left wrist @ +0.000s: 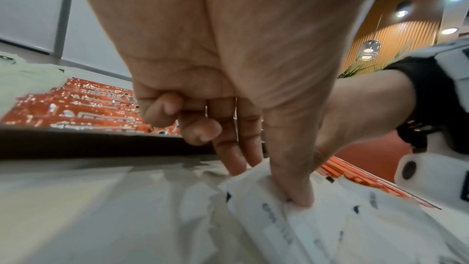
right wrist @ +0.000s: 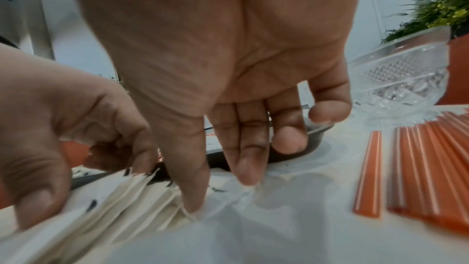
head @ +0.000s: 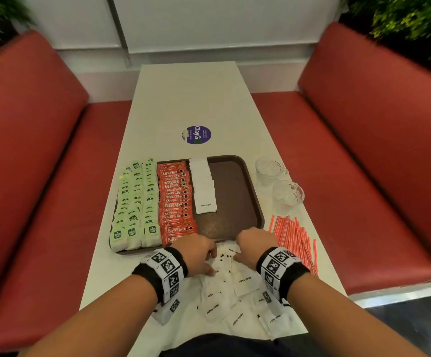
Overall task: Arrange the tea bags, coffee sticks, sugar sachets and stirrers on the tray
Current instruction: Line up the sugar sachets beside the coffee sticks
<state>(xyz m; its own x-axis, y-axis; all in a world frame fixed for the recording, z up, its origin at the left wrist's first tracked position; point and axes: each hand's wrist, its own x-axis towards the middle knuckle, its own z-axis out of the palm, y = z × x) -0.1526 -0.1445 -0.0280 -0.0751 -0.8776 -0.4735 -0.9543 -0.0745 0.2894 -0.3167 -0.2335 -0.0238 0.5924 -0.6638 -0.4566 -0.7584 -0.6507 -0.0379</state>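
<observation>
A brown tray [head: 235,191] holds green tea bags [head: 137,199] on its left, red coffee sticks [head: 177,202] beside them, and a row of white sugar sachets [head: 202,184]. In front of the tray, a small upright stack of sugar sachets [head: 226,258] [right wrist: 121,198] sits between my hands. My left hand [head: 213,262] [left wrist: 269,184] pinches one side of it with thumb and fingers. My right hand [head: 236,253] [right wrist: 220,194] pinches the other end. Loose sachets [head: 235,305] lie scattered near the table's front edge. Orange stirrers [head: 295,243] [right wrist: 418,168] lie on the table to the right.
Two clear glass cups [head: 269,170] [head: 287,194] stand right of the tray. A purple round sticker [head: 197,135] marks the white table [head: 191,99] beyond the tray. Red padded benches [head: 363,150] flank the table on both sides.
</observation>
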